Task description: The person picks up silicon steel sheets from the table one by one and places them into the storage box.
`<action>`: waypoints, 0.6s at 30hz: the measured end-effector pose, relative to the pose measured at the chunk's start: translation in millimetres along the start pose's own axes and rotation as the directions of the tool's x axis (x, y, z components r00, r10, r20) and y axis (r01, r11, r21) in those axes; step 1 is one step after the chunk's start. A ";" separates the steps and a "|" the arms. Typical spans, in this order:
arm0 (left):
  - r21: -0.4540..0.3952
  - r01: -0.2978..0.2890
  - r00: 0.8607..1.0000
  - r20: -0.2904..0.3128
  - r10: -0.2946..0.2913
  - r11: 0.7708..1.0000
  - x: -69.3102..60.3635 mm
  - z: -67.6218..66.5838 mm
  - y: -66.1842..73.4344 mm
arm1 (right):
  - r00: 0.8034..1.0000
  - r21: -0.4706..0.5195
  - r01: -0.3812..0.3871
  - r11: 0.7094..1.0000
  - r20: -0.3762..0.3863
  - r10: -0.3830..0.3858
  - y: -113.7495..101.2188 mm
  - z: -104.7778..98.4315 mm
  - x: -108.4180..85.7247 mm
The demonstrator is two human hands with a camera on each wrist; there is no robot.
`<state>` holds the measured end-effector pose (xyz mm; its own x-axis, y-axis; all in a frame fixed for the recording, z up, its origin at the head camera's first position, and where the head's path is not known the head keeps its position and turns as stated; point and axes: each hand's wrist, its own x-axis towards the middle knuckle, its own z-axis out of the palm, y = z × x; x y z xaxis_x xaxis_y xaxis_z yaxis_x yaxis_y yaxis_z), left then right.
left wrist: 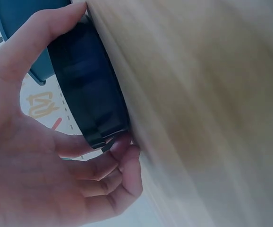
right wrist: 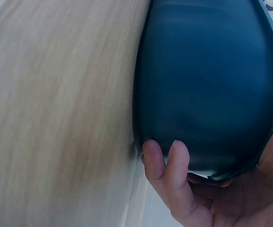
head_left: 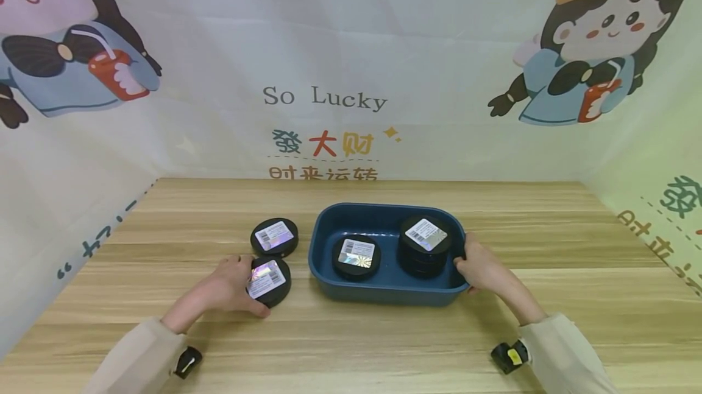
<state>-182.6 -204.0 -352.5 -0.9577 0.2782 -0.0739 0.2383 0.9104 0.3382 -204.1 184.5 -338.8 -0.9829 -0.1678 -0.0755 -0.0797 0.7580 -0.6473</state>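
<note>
My left hand (head_left: 233,284) grips a round black tin (head_left: 269,282) by its sides on the table, thumb at the near edge and fingers at the far one. In the left wrist view the dark side of that tin (left wrist: 88,85) shows between thumb and fingers. Just behind it lies a second black tin (head_left: 274,237) with a silver label. My right hand (head_left: 485,263) holds the right end of a blue plastic basin (head_left: 378,295), thumb over the rim and fingers outside. Inside are a single tin (head_left: 356,257) at left and stacked tins (head_left: 425,245) at right.
The wooden table (head_left: 351,345) carries everything. A printed white cloth (head_left: 340,47) hangs behind it and along both sides. Black straps with small devices (head_left: 510,356) sit at both sleeves.
</note>
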 end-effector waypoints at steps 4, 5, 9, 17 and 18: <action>-0.027 -0.002 1.000 -0.001 0.002 1.000 1.0 -1.3 -1.2 | 1.000 0.003 -0.002 1.000 -0.004 0.002 0.7 0.6 0.0; -0.040 -0.002 1.000 -0.004 0.002 0.999 1.1 -1.8 -1.4 | 1.000 0.004 -0.004 1.000 -0.005 0.004 0.9 0.8 0.1; -0.091 -0.013 1.000 -0.024 0.011 0.996 1.7 -3.1 -2.8 | 1.000 0.004 -0.010 1.000 -0.004 0.010 1.4 1.2 1.0; -0.132 -0.043 0.997 -0.072 0.033 0.990 1.5 -6.7 -5.7 | 1.000 0.008 0.004 1.000 -0.005 -0.004 1.1 0.7 0.8; -0.134 -0.048 0.996 -0.080 0.038 0.990 1.5 -7.5 -5.9 | 1.000 0.007 0.006 1.000 -0.005 -0.006 1.2 0.7 0.9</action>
<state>-186.6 -211.3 -347.6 -0.9578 0.2873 0.0139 0.2607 0.8467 0.4639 -205.0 184.8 -340.1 -0.9832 -0.1695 -0.0681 -0.0844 0.7523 -0.6534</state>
